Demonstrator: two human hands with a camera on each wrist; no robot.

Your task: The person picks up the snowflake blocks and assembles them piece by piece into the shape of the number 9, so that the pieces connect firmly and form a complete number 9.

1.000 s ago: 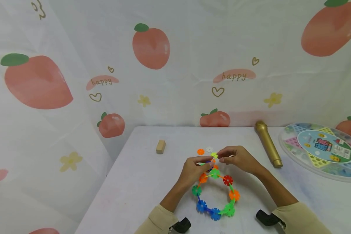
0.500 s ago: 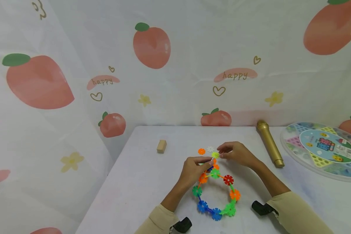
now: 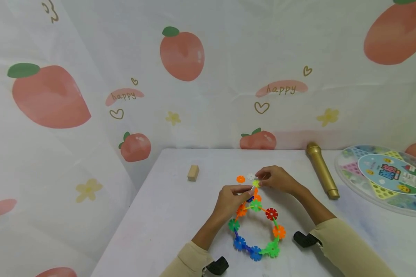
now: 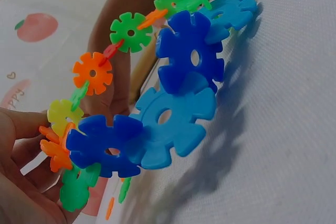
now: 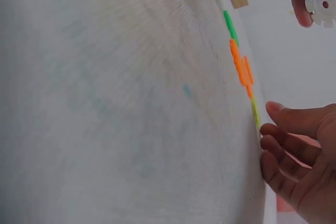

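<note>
Handling: rate the ring [image 3: 255,206] as light, judging by its thin, plastic-looking discs. Each disc is probably stiff; the slotted joints probably flex, and may twist loose under a sideways pull. The smooth faces could slip. Recommended hold: pinch one disc flat between thumb and forefinger, close to the joint being worked; do not lift by a single remote disc.

Hand state: the left hand [image 3: 229,201] pinches the ring at its far end. The right hand [image 3: 276,179] keeps thumb and loosely bent fingers apart beside a yellow-green disc [image 3: 256,183]; I see nothing gripped in it.

Location: the ring sits well in from the left edge of the desk [image 3: 152,215], with its far end well short of the far edge. A separate orange disc [image 3: 240,179] and white disc [image 3: 250,176] lie between it and that edge.

Appearance: round discs with notched rims and central holes, interlocked at angles. Colours include red, orange, green and blue; the dark blue disc [image 4: 181,32] and lighter blue disc [image 4: 181,121] overlap at their rims.
</note>
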